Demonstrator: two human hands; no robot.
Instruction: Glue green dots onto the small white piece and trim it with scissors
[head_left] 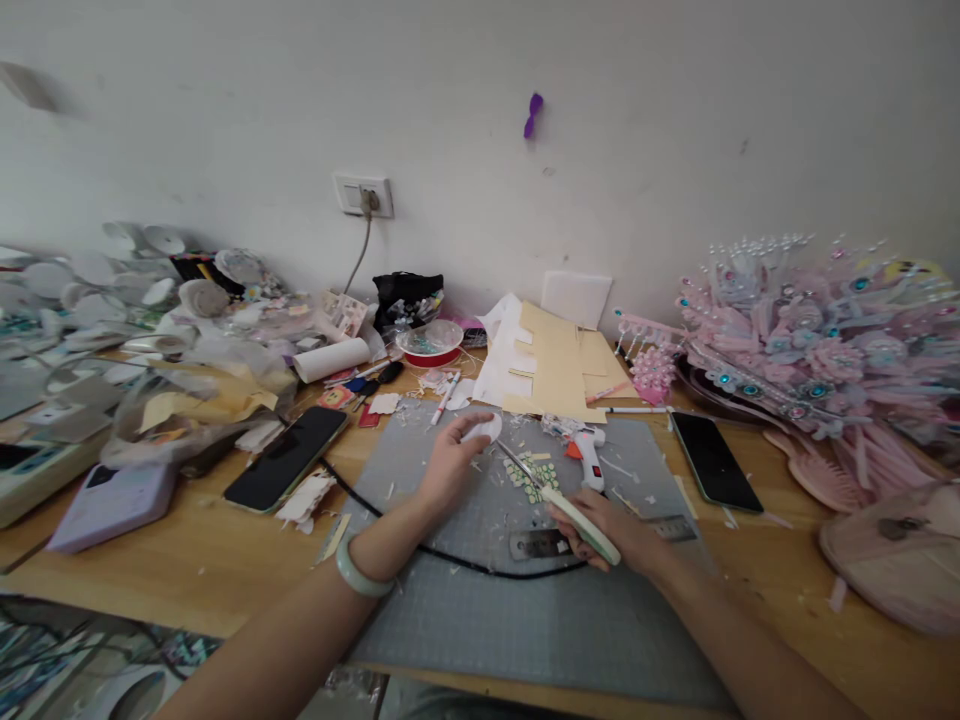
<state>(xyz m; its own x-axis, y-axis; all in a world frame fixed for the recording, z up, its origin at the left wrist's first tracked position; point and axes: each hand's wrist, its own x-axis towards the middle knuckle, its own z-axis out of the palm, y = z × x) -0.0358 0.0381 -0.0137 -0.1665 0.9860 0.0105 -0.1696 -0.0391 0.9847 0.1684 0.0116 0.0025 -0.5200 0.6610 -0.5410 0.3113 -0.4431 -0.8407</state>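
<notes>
My left hand [452, 462] pinches a small white round piece [486, 430] above the grey cutting mat [525, 630]. In my right hand [600, 525] are scissors [581, 523] with pale green handles, their metal blades pointing up and left toward the white piece. Whether the blades touch it is too small to tell. Beneath the scissors lies a cluster of small green-and-white pieces [525, 478]. A metal ruler [534, 544] lies partly under my right hand. Just beyond that hand rests a white glue gun [590, 460] with an orange part.
Phones lie left [286, 458] and right [716, 462] of the mat. A black cable [480, 570] curves across it. Cream card sheets [551, 360] and a red-rimmed spool [429, 345] stand behind. Pink beaded decorations [810, 340] fill the right; a plastic bag [202, 400] sits left.
</notes>
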